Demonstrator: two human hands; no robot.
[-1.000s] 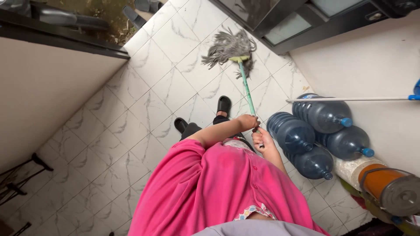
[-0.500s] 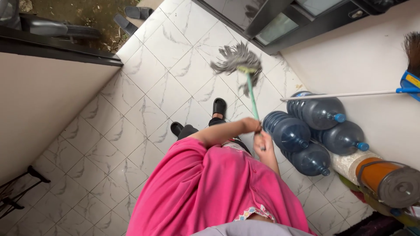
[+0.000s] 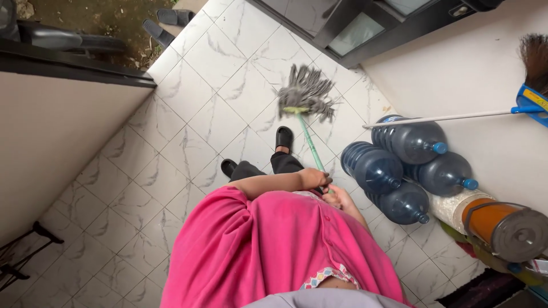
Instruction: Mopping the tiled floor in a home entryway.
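The mop head is motion-blurred. The handle's near end hides under both hands. The broom is cut off at the right edge.

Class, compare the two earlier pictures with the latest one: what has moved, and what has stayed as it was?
The mop head has been drawn back across the tiles towards the person's feet. The left hand and right hand have pulled in closer to the body, still gripping the green handle. The water bottles lie unmoved.

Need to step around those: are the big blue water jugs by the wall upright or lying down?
Lying down: the water jugs are stacked on their sides, capped necks pointing sideways.
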